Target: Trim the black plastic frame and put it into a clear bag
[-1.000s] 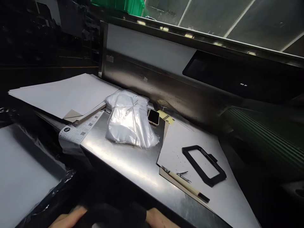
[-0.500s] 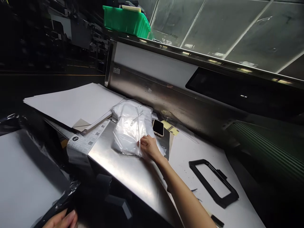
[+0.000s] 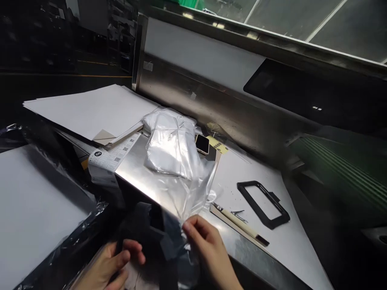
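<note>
My right hand (image 3: 205,245) pinches the edge of a clear plastic bag (image 3: 199,189) between thumb and fingers. That bag stretches from a bundle of clear plastic bags (image 3: 169,141), tied round with a strip, on the metal table. At the lower left, my left hand (image 3: 113,264) hangs in front of the table edge with its fingers half curled and apart, and I see nothing held in it. Beside it, dark plastic wrapping (image 3: 72,241) surrounds a large white sheet (image 3: 39,209).
A stack of white sheets (image 3: 99,108) lies at the back left, over a printed label sheet (image 3: 109,159). Right of the bundle are a phone (image 3: 202,144) and a yellow card (image 3: 217,144). A black frame (image 3: 263,205), small snips (image 3: 240,216) and a brush-like tool (image 3: 242,223) lie nearer.
My right hand has moved from the bundle towards me, drawing a clear bag out over the table edge. My left hand has come up and right. The view has tilted down.
</note>
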The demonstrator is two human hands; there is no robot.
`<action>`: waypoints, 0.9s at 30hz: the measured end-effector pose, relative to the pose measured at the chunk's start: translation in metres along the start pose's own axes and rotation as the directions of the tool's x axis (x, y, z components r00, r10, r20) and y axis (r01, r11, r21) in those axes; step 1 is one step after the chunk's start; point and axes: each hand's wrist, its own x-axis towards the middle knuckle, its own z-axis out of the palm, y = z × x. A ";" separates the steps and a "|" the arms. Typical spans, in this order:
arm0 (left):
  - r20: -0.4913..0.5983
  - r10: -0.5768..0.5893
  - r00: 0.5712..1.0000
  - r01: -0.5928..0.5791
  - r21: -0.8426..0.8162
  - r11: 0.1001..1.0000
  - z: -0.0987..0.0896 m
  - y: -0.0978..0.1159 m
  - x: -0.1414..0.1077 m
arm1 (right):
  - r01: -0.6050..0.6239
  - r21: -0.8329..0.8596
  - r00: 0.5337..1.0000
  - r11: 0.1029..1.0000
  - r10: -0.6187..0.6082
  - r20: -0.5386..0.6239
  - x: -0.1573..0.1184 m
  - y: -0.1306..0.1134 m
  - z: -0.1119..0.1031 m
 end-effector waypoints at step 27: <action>-0.106 -0.046 0.993 0.058 0.108 0.992 -0.031 -0.020 -0.025 | -0.379 0.738 0.918 0.558 0.327 0.224 -0.071 0.091 0.099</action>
